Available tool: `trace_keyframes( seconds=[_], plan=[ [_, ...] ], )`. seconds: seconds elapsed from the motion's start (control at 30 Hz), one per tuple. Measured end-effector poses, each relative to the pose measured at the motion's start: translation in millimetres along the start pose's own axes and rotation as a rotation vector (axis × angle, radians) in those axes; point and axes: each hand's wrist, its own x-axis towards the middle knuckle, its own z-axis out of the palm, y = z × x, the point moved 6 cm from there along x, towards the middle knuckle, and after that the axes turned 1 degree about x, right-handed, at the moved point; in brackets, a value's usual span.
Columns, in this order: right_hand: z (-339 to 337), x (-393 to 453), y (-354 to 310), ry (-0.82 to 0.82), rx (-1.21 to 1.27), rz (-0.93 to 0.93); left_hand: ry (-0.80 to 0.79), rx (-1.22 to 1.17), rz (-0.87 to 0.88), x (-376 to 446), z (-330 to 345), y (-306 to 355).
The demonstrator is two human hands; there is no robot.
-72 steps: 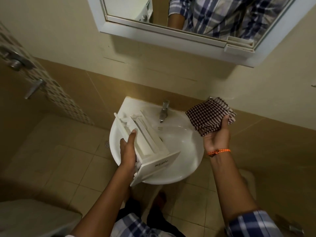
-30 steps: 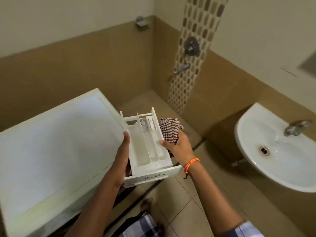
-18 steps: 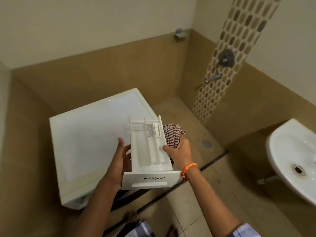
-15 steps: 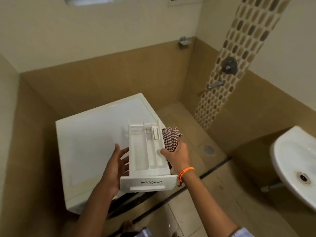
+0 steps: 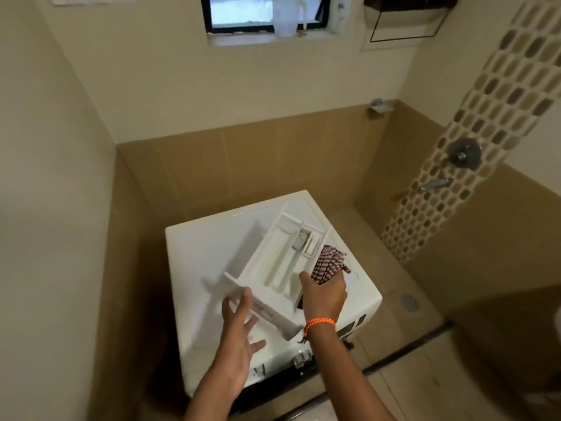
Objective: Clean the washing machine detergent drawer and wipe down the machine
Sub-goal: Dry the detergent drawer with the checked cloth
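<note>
Drawer (image 5: 274, 268): white, compartmented, tilted

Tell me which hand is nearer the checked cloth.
Right. The right hand grips the checked cloth beside the drawer; the left hand is open at the drawer's front panel, across from the cloth.

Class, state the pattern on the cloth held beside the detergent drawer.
The cloth has a dark-and-white check pattern, shown in the head view.

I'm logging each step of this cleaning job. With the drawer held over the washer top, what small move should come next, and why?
Probably lower the detergent drawer flat onto the washing machine top: it is tilted, the right hand grips it together with the checked cloth, and the left hand is open at its front panel.
</note>
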Motion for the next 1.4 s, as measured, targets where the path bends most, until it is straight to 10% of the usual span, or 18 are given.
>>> trace_keyframes(
  seconds=[0.27, 0.43, 0.6, 0.8, 1.2, 1.4],
  plan=[
    [49, -35, 7, -0.192, 0.137, -0.086, 0.343, -0.164, 0.147, 18, -41, 22],
    [33, -15, -3, 0.005, 0.083, -0.032, 0.392, -0.181, 0.245, 28, -72, 43],
    [37, -9, -69, 0.175, -0.155, -0.575, 0.341, -0.177, 0.254, 35, -87, 51],
    [136, -39, -43, -0.279, -0.853, -1.029, 0.284, -0.135, 0.177, 47, -89, 52],
    [188, -84, -17, -0.894, -0.840, -1.008, 0.243, 0.009, 0.203, 60, -123, 63],
    [168, -41, -20, -0.688, -1.053, -1.083, 0.282, 0.033, 0.240, 51, -112, 72]
  ],
)
